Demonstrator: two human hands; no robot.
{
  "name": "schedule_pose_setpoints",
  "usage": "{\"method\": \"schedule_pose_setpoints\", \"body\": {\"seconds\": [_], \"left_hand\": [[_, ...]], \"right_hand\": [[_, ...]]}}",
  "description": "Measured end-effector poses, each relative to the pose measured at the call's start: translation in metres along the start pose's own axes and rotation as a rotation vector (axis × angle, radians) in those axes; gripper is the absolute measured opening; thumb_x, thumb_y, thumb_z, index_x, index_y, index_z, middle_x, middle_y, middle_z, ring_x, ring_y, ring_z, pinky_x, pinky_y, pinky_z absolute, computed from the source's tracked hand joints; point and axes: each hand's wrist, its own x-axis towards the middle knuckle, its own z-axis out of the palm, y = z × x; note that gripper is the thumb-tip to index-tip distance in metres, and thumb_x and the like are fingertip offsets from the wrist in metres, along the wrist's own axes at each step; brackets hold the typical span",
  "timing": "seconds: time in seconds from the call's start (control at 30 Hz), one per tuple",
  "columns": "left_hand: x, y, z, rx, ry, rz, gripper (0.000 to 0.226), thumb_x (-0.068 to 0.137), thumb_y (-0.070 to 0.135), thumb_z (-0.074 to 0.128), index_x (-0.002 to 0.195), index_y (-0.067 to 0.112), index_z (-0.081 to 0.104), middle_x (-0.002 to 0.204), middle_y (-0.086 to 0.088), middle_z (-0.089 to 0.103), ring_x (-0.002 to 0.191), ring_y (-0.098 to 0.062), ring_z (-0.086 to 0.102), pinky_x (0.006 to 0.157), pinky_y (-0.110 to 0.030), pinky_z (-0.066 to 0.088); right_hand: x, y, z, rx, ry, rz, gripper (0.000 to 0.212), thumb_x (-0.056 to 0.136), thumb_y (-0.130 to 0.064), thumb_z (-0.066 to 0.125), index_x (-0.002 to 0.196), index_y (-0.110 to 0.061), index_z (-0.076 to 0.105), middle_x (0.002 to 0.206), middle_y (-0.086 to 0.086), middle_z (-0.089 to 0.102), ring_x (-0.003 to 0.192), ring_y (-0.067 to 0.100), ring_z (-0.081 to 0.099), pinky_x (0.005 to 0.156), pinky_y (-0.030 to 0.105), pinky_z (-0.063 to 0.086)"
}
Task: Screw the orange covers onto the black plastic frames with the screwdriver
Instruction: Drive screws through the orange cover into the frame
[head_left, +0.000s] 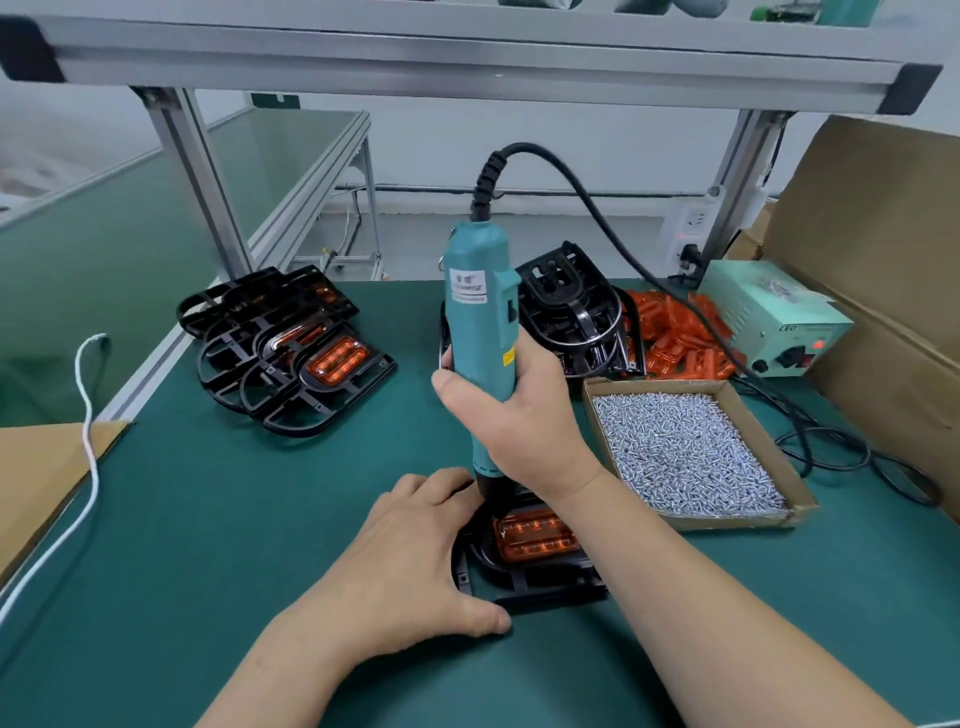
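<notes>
Head view: the right hand (511, 410) grips the screwdriver (480, 332) upright, tip down beside the orange cover (537, 535), while the left hand (410, 561) rests flat-fingered on the black frame (545, 590).

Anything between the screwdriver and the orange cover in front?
Nothing visible. The right hand holds the teal electric screwdriver upright, nose down at the far-left corner of the orange ribbed cover on the black plastic frame; the left hand rests beside it. The bit is hidden.

Bright, even overhead light; edges bowed, perhaps soft.
</notes>
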Motion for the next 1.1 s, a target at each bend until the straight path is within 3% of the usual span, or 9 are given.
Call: {"method": "schedule_pose_setpoints", "body": {"seconds": [0.1, 0.23, 0.33, 0.43, 0.53, 1.1], "left_hand": [[-0.002, -0.002, 0.0, -0.052, 0.012, -0.002, 0.098, 0.047, 0.083, 0.068, 0.136, 0.053, 0.038, 0.122, 0.038, 0.034, 0.107, -0.001, 0.033, 0.091, -0.021, 0.039], [-0.005, -0.004, 0.001, -0.121, 0.039, -0.025, 0.1, 0.045, 0.083, 0.072, 0.133, 0.05, 0.038, 0.123, 0.038, 0.035, 0.115, 0.0, 0.035, 0.095, -0.024, 0.043], [-0.008, -0.005, 0.006, -0.192, 0.112, -0.071, 0.117, 0.042, 0.081, 0.076, 0.142, 0.044, 0.029, 0.132, 0.035, 0.026, 0.126, 0.003, 0.033, 0.102, -0.023, 0.04], [-0.012, -0.003, 0.011, -0.202, 0.157, -0.083, 0.105, 0.045, 0.078, 0.076, 0.135, 0.049, 0.032, 0.123, 0.038, 0.027, 0.123, 0.009, 0.03, 0.096, -0.017, 0.039], [-0.013, -0.004, 0.015, -0.218, 0.208, -0.058, 0.096, 0.048, 0.072, 0.078, 0.132, 0.049, 0.038, 0.124, 0.034, 0.036, 0.122, 0.001, 0.038, 0.096, -0.023, 0.043], [-0.01, -0.006, 0.016, -0.222, 0.237, -0.011, 0.1, 0.049, 0.071, 0.077, 0.139, 0.048, 0.04, 0.129, 0.032, 0.038, 0.123, -0.002, 0.041, 0.099, -0.027, 0.044]], "right_hand": [[-0.001, -0.001, 0.006, -0.047, -0.083, -0.036, 0.018, 0.078, -0.027, 0.071, 0.085, -0.014, 0.06, 0.075, 0.009, 0.061, 0.069, 0.032, 0.056, 0.061, 0.043, 0.05], [-0.001, -0.005, 0.01, -0.084, -0.18, -0.061, 0.016, 0.08, -0.022, 0.07, 0.084, -0.013, 0.058, 0.072, 0.008, 0.058, 0.064, 0.027, 0.052, 0.058, 0.039, 0.047], [-0.001, -0.007, 0.01, -0.09, -0.184, -0.054, 0.016, 0.08, -0.02, 0.07, 0.085, -0.011, 0.058, 0.072, 0.01, 0.058, 0.065, 0.029, 0.052, 0.06, 0.042, 0.047], [-0.002, -0.008, 0.011, -0.095, -0.186, -0.049, 0.016, 0.081, -0.018, 0.07, 0.085, -0.009, 0.058, 0.072, 0.011, 0.057, 0.065, 0.028, 0.051, 0.06, 0.041, 0.047], [-0.004, -0.008, 0.015, -0.111, -0.201, -0.06, 0.018, 0.079, -0.019, 0.07, 0.085, -0.007, 0.058, 0.071, 0.011, 0.056, 0.065, 0.029, 0.05, 0.06, 0.039, 0.046], [-0.005, -0.007, 0.011, -0.019, -0.236, -0.001, 0.019, 0.079, -0.012, 0.068, 0.078, -0.009, 0.05, 0.072, 0.018, 0.054, 0.066, 0.033, 0.047, 0.061, 0.042, 0.043]]}}
